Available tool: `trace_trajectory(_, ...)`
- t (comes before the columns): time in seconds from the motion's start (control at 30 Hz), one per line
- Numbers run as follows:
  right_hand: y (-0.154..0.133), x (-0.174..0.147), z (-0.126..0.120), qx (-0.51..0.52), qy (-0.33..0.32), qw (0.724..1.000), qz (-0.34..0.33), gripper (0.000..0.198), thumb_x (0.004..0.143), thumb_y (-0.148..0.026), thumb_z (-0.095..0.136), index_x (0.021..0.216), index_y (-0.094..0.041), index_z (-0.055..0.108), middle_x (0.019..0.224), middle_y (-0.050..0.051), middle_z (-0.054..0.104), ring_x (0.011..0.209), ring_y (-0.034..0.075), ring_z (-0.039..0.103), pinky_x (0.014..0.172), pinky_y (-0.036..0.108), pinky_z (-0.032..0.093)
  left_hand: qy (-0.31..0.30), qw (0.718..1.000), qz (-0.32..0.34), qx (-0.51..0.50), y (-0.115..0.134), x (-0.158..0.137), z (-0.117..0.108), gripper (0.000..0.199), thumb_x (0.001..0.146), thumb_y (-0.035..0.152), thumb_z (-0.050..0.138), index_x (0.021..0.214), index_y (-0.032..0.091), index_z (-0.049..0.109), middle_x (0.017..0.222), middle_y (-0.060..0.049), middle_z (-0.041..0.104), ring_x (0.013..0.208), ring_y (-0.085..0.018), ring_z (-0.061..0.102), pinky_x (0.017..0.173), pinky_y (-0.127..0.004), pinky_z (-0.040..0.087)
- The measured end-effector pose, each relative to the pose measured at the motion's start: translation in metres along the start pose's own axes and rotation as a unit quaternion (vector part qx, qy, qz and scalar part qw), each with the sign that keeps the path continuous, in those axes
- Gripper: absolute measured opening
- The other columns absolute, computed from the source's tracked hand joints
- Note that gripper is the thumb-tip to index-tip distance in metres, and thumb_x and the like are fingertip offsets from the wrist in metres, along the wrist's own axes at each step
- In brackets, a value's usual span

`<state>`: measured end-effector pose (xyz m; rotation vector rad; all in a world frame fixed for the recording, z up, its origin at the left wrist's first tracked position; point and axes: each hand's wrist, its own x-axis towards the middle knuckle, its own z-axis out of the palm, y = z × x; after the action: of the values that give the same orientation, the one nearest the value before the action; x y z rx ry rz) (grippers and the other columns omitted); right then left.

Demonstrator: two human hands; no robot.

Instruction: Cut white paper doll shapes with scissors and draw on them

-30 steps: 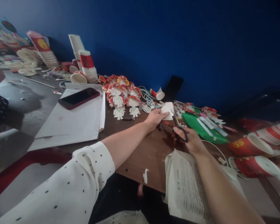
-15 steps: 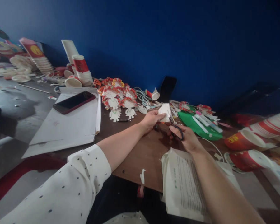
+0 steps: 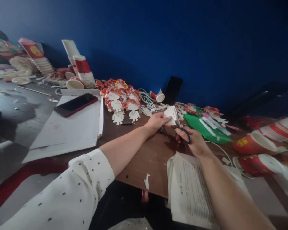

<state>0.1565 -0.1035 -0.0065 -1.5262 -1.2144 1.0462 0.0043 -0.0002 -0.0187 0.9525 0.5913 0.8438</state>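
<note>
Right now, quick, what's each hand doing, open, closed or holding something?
Left hand: closed, pinching the white paper.
Right hand: closed around the handles of the scissors, blades at the paper.

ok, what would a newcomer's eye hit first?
Red-ruffled figures heaped left of centre, before the deep blue wall. Then, near the middle, the left hand holds white paper, the right hand black-handled scissors at its edge. A bright green object lies right of them.

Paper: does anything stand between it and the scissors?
Nothing visible does: the right hand holds the scissors right at the right edge of the paper, which the left hand grips from the left.
</note>
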Motion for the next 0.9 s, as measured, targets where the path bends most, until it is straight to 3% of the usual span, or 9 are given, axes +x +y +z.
trace_trajectory(0.9,-0.006,-0.001,-0.002,-0.08,0.007,0.996,-0.043,0.044,0.073,-0.058,0.071,0.058,-0.018,0.062,0.057,0.0,0.059,0.049,0.011,0.051,0.049,0.024,0.039,-0.013,1.0,-0.016,-0.014,0.011,-0.003,0.0,0.013,0.074,0.018,0.073,0.077,0.01,0.064,0.064,-0.004,0.067,0.052,-0.01,0.058,0.06,-0.025,0.045)
